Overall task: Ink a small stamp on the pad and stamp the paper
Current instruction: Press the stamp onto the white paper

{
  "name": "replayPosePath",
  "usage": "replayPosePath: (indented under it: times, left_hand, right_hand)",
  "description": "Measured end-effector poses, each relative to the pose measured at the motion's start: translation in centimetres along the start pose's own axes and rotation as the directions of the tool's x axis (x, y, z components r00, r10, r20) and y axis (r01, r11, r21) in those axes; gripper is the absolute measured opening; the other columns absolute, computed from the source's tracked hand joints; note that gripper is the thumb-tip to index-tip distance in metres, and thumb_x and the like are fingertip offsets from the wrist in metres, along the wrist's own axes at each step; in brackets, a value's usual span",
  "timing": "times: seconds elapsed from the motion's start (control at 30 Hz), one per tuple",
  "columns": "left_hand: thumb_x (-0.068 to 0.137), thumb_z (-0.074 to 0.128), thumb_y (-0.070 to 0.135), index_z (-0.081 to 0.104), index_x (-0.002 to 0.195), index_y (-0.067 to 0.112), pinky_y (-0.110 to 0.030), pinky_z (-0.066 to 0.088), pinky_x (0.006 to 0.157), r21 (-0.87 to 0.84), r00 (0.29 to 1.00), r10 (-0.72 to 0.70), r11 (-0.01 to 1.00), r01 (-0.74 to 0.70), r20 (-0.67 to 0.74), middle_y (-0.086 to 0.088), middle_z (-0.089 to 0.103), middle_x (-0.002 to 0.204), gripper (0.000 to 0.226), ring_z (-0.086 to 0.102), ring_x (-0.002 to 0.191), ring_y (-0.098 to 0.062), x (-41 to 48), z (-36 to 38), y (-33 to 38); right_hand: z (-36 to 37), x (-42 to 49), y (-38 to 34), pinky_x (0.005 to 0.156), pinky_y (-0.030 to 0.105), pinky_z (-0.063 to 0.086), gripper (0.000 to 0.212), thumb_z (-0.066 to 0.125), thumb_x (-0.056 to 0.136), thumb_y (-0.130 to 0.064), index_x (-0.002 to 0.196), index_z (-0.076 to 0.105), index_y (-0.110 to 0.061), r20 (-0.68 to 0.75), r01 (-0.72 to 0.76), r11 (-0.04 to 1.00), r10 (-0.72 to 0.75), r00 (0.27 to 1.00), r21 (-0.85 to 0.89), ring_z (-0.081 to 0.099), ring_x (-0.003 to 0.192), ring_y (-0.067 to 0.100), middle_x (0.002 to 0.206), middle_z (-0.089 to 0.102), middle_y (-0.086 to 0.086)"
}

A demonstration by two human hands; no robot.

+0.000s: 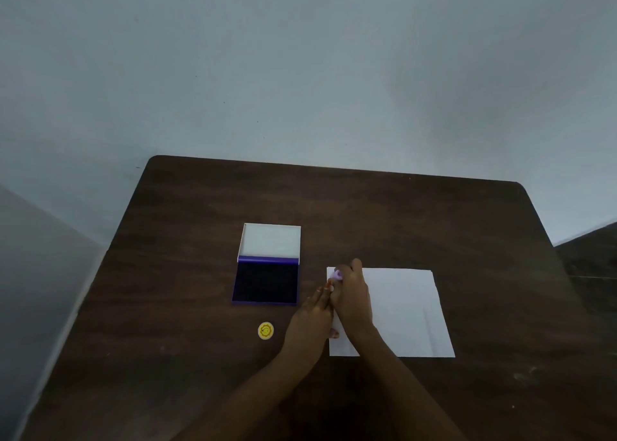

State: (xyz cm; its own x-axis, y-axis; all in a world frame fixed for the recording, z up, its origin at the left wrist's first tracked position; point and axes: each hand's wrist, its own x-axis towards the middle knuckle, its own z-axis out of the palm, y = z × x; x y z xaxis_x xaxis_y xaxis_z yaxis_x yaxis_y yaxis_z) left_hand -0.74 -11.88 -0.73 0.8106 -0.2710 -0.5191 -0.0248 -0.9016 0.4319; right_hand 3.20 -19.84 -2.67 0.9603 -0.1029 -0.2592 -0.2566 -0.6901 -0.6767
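A white sheet of paper (404, 310) lies on the dark wooden table (367, 213), right of centre. My right hand (352, 293) is closed around a small pale purple stamp (336, 275) and holds it at the paper's far left corner. My left hand (312, 317) lies flat with its fingers on the paper's left edge, touching my right hand. An open ink pad (266, 282) with a dark purple inked face and a raised white lid sits to the left of the paper. The stamp's underside is hidden.
A small round yellow cap or stamp with a smiley face (265, 330) lies on the table in front of the ink pad, left of my left hand. A pale wall rises behind the table's far edge.
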Motion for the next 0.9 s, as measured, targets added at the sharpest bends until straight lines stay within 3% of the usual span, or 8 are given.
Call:
replayPosePath:
  times: [0.1, 0.33, 0.4, 0.47, 0.53, 0.6, 0.67, 0.9]
  left_hand:
    - [0.089, 0.055, 0.025, 0.004, 0.146, 0.007, -0.033, 0.017, 0.117, -0.001, 1.000, -0.007, 1.000, 0.007, 0.010, -0.009, 0.007, 0.158, 0.079, 0.013, 0.145, -0.024, 0.0, 0.0, 0.0]
    - [0.091, 0.053, 0.023, 0.005, 0.146, 0.008, -0.035, 0.014, 0.119, 0.073, 1.000, 0.004, 0.997, -0.002, -0.025, -0.009, 0.003, 0.159, 0.075, 0.005, 0.146, -0.022, -0.4, 0.2, -0.1]
    - [0.091, 0.053, 0.023, 0.005, 0.146, 0.009, -0.035, 0.014, 0.119, 0.085, 0.999, 0.004, 0.996, -0.002, -0.032, -0.009, 0.003, 0.159, 0.074, 0.005, 0.146, -0.021, -0.4, 0.3, -0.2]
    - [0.091, 0.052, 0.023, 0.005, 0.146, 0.010, -0.035, 0.013, 0.119, 0.089, 0.999, 0.004, 0.996, -0.001, -0.036, -0.008, 0.003, 0.159, 0.074, 0.005, 0.146, -0.020, -0.4, 0.4, -0.3]
    - [0.091, 0.052, 0.023, 0.005, 0.147, 0.010, -0.035, 0.013, 0.119, 0.102, 0.999, 0.004, 0.995, 0.000, -0.039, -0.007, 0.002, 0.159, 0.074, 0.004, 0.146, -0.020, -0.3, 0.5, -0.3]
    - [0.091, 0.052, 0.024, 0.004, 0.147, 0.010, -0.035, 0.013, 0.119, 0.114, 1.000, 0.005, 0.994, -0.002, -0.031, -0.007, 0.001, 0.159, 0.074, 0.003, 0.146, -0.020, -0.3, 0.5, -0.3]
    - [0.092, 0.051, 0.025, 0.004, 0.147, 0.010, -0.036, 0.014, 0.119, 0.113, 0.999, 0.006, 0.994, -0.002, -0.033, -0.007, 0.001, 0.159, 0.074, 0.003, 0.146, -0.020, -0.3, 0.5, -0.4]
    - [0.092, 0.051, 0.024, 0.005, 0.147, 0.010, -0.034, 0.016, 0.118, 0.096, 0.999, 0.011, 0.995, -0.006, -0.052, -0.005, 0.001, 0.159, 0.073, 0.003, 0.146, -0.018, -0.4, 0.7, -0.4]
  right_hand:
    - [-0.3, 0.1, 0.1, 0.069, 0.008, 0.041, 0.034, 0.051, 0.091, -0.020, 0.114, 0.052, 0.005, -0.008, -0.021, 0.999, 0.021, 1.000, 0.044, 0.064, 0.095, 0.027, 0.106, 0.065, 0.018]
    - [-2.6, 0.3, 0.4, 0.080, 0.028, 0.046, 0.021, 0.062, 0.085, -0.016, 0.096, 0.067, 0.002, -0.028, -0.130, 0.940, 0.146, 0.989, 0.316, 0.055, 0.083, 0.016, 0.097, 0.067, 0.016]
    - [-3.6, 0.3, 1.0, 0.072, 0.023, 0.045, 0.021, 0.062, 0.085, -0.022, 0.091, 0.068, -0.003, 0.016, -0.279, 0.802, 0.319, 0.948, 0.527, 0.056, 0.077, 0.013, 0.087, 0.068, 0.009]
    - [-4.7, 0.2, 1.4, 0.076, 0.023, 0.047, 0.018, 0.060, 0.087, -0.024, 0.081, 0.067, -0.009, 0.153, -0.414, 0.539, 0.462, 0.873, 0.734, 0.058, 0.076, 0.012, 0.081, 0.066, 0.004]
    - [-5.9, 0.2, 1.8, 0.075, 0.020, 0.051, 0.014, 0.057, 0.088, -0.018, 0.085, 0.065, -0.008, 0.287, -0.433, 0.233, 0.476, 0.831, 0.871, 0.059, 0.074, 0.012, 0.080, 0.064, 0.004]
    - [-6.7, 0.1, 2.5, 0.056, 0.013, 0.053, 0.009, 0.057, 0.088, -0.014, 0.090, 0.064, -0.008, 0.360, -0.400, -0.003, 0.439, 0.823, 0.917, 0.057, 0.067, 0.010, 0.075, 0.062, 0.003]
    - [-7.2, -0.2, 3.1, 0.046, 0.010, 0.050, 0.008, 0.057, 0.088, -0.016, 0.085, 0.063, -0.010, 0.376, -0.380, -0.081, 0.426, 0.823, 0.922, 0.054, 0.061, 0.008, 0.068, 0.060, 0.001]
    - [-7.6, -0.6, 5.0, 0.040, 0.010, 0.046, 0.018, 0.055, 0.089, -0.023, 0.077, 0.060, -0.011, 0.362, -0.363, -0.082, 0.422, 0.831, 0.928, 0.052, 0.041, 0.005, 0.058, 0.056, 0.000]
